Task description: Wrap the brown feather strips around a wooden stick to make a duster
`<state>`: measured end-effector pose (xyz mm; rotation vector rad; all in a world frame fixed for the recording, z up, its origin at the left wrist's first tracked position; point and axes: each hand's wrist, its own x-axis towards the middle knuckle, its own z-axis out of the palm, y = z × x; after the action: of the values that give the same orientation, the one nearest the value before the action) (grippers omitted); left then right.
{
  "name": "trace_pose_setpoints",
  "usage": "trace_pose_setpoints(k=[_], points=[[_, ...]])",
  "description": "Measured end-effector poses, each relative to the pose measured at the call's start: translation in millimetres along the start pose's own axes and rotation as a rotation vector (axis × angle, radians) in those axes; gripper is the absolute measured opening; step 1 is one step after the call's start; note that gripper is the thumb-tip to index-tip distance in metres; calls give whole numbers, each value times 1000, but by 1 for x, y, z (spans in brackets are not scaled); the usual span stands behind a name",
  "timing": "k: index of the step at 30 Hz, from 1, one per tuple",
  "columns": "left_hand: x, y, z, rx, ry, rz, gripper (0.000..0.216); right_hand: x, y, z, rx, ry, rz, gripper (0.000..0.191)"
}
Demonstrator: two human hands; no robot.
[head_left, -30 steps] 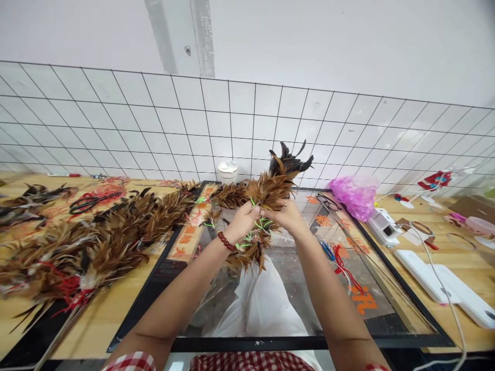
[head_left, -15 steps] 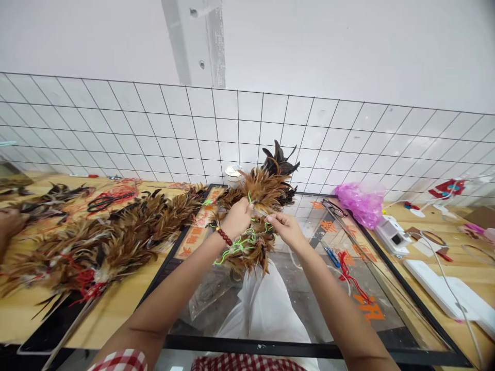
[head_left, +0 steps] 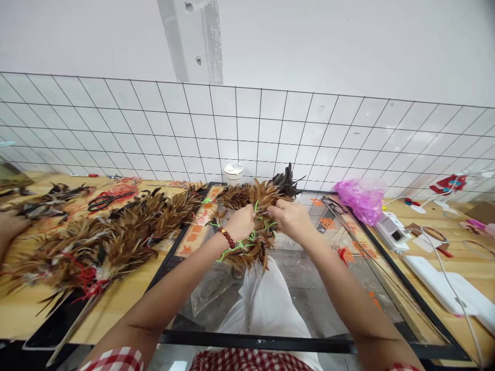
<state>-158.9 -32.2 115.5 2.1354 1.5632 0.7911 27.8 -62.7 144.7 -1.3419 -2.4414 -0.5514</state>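
My left hand (head_left: 240, 224) is closed on a brown feather bundle (head_left: 263, 194) above the glass panel (head_left: 309, 288); dark feathers stick out at its far end. My right hand (head_left: 288, 219) pinches at the bundle's right side, its fingertips close to the left ones; what exactly they grip is too small to make out. Bright green string (head_left: 245, 243) lies over loose brown feathers (head_left: 255, 257) just below the hands. To the left, a long row of brown feather bundles (head_left: 127, 232) rests on the wooden table, with red string (head_left: 91, 283) at its near end.
Black scissors (head_left: 102, 201) lie among red threads at the left. Another person's hand (head_left: 13, 224) is at the left edge. A white round container (head_left: 233, 173) stands behind the feathers. Glasses (head_left: 334, 205), a pink plastic bag (head_left: 359, 201) and a white power strip (head_left: 441, 286) are on the right.
The feather bundle has tipped down, its dark tips lower. My right hand has risen and turned over, knuckles up, toward the bundle; my left hand has shifted slightly.
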Motion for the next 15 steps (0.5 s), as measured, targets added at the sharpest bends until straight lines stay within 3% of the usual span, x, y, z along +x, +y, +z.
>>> trace_pose_setpoints(k=[3, 7, 10, 15], points=[[-2, 3, -2, 100, -27, 23, 6, 10, 9, -18, -28, -96, -117, 26], [-6, 19, -8, 418, -235, 159, 17, 26, 18, -28, 20, -104, -197, 24], [-12, 29, -12, 607, -314, 342, 24, 37, 28, -20, 105, -81, -185, 24], [-25, 29, -15, 785, -260, 525, 30, 45, 39, 6, 353, -101, -151, 20]])
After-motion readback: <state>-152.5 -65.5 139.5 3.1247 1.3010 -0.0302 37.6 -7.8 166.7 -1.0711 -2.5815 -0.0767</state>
